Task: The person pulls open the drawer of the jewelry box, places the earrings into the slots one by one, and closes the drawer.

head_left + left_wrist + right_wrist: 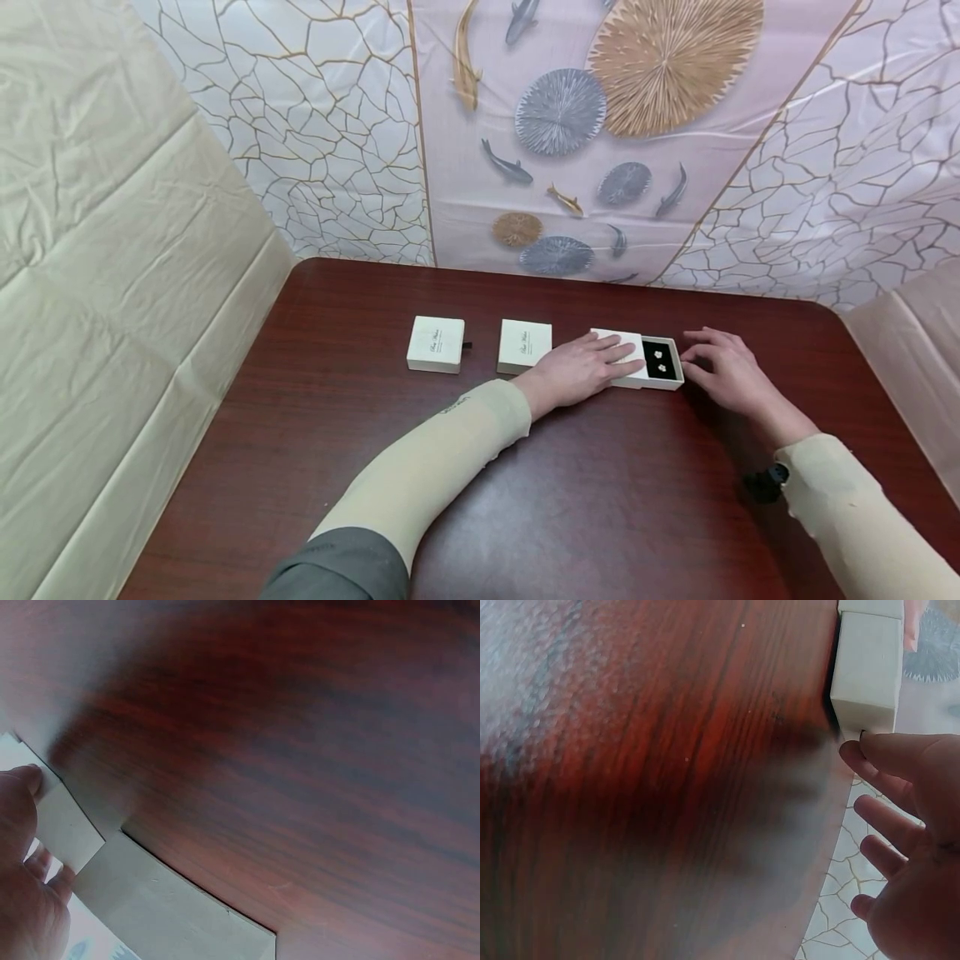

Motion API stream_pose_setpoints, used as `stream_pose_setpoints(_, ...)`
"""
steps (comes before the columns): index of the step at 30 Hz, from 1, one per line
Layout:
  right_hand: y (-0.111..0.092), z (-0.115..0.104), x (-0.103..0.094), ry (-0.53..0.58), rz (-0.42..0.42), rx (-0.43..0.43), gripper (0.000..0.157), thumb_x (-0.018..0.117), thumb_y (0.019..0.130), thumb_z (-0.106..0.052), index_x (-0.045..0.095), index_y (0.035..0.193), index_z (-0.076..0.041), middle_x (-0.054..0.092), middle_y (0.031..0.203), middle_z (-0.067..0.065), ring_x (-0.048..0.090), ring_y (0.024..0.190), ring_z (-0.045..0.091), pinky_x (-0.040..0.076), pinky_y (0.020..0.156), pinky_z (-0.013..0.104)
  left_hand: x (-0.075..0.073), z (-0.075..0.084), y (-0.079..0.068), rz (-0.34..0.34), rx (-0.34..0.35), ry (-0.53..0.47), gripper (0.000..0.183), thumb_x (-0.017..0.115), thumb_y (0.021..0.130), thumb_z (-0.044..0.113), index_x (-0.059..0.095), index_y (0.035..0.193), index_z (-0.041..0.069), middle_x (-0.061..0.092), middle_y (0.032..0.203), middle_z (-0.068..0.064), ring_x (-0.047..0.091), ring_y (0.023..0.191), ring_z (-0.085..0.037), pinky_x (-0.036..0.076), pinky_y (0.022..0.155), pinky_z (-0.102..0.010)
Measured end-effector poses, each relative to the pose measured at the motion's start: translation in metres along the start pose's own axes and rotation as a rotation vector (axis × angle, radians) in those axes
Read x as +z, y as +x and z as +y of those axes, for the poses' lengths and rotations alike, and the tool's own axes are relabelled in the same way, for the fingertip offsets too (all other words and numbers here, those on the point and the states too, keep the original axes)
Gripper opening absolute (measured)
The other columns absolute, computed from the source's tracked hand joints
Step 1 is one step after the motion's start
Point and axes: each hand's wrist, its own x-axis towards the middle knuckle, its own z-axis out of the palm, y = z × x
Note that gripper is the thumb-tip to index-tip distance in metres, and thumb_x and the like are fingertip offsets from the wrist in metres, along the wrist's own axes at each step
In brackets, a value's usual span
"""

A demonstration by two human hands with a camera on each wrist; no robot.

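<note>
My left hand (573, 367) lies spread over the white sleeve (633, 337) of a small drawer-style jewelry box, fingers stretched across its top. From the sleeve's right end the drawer (678, 375) is slid partly out. Two small flower-like earrings (661, 360) show on its black pad. At the drawer's outer end my right hand (723, 367) pinches a small dark pull tab (863, 736) between thumb and index finger. The other fingers of that hand (922, 832) are loosely bent, apart from the box. In the left wrist view, a fingertip (28, 777) rests at the sleeve's upper edge.
To the left stand two more closed white boxes: a middle one (523, 343) right by my left wrist, and a far-left one (437, 342) with a dark tab. All are on a glossy reddish-brown table (585, 492). A patterned cloth (360, 142) hangs behind.
</note>
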Motion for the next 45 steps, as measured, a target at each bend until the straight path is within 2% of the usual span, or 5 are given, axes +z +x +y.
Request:
stream_pose_setpoints(12,0.0006,-0.0009,0.0007,-0.004,0.026,-0.021,0.005,0.076,0.089,0.0,0.076,0.086,-0.003,0.064,0.132,0.036,0.045,0.133,0.062,0.034,0.105,0.075,-0.0024,0.0003,-0.0007,-0.002,0.003,0.002,0.052,0.042,0.117,0.027,0.036,0.168,0.033,0.034,0.174,0.001,0.03,0.161,-0.019,0.032,0.129,-0.041)
stream_pose_setpoints(42,0.0048,-0.0058,0.0041,-0.01,0.065,-0.052,0.011,0.077,0.086,0.001,0.075,0.08,-0.007,0.067,0.129,0.033,0.047,0.133,0.06,0.034,0.104,0.07,-0.0009,-0.0009,-0.0009,0.007,-0.003,-0.03,0.051,0.042,0.117,0.026,0.037,0.168,0.033,0.034,0.174,0.001,0.03,0.161,-0.02,0.03,0.129,-0.042)
stream_pose_setpoints(45,0.0048,-0.007,0.0038,-0.001,0.065,-0.045,0.011,0.077,0.087,0.0,0.075,0.08,-0.008,0.067,0.13,0.033,0.046,0.134,0.059,0.033,0.105,0.072,-0.0009,-0.0006,-0.0008,0.007,-0.002,-0.029,0.051,0.042,0.117,0.026,0.037,0.168,0.033,0.034,0.174,0.001,0.03,0.161,-0.02,0.031,0.129,-0.042)
